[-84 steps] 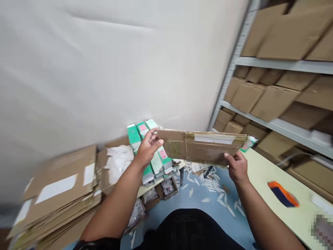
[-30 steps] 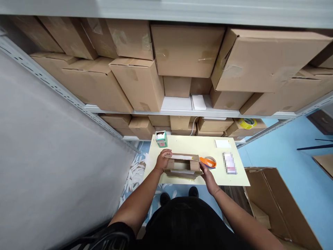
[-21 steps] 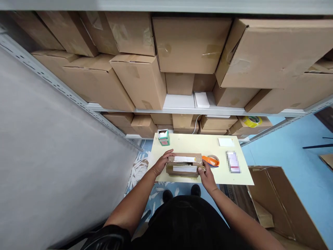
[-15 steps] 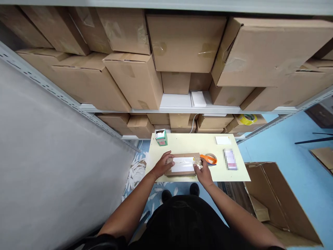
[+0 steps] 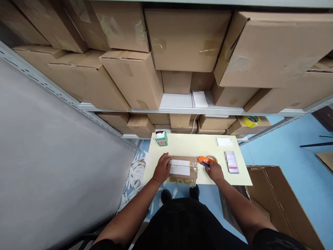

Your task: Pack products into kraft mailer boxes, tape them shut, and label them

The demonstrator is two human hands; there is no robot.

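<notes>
Head camera looks down at a pale yellow table [image 5: 192, 146] with two bare hands on it. The left hand [image 5: 162, 169] lies flat on the left end of a flat cardboard box [image 5: 183, 175]. Its fingers [image 5: 166, 160] are stretched out and a little apart, pressing down on the box top. A white label [image 5: 180, 167] on the box starts right at those fingertips and runs away from them to the right.

The right hand [image 5: 214, 171] is just past the right end of the box. Its fingers are bent down over an orange tape gun [image 5: 205, 160] and close on its handle. The orange nose of the tape gun pokes out to the left of the fingers, next to the box corner. The box sits between the two hands, at the near edge of the table.

Beyond the left fingertips stands a small green box [image 5: 161, 138], well apart from them. Beyond the right fingers lies a white pad [image 5: 224, 142]. Just to the right of the right hand lies a small blurred thing [image 5: 232, 162].

Behind the table, a shelf [image 5: 182, 110] holds many brown boxes [image 5: 187, 41] and a yellow tape roll [image 5: 249, 120]. White paper scraps [image 5: 134, 173] lie on the floor, left of the left hand. A big open carton [image 5: 281, 201] stands on the floor at the right.
</notes>
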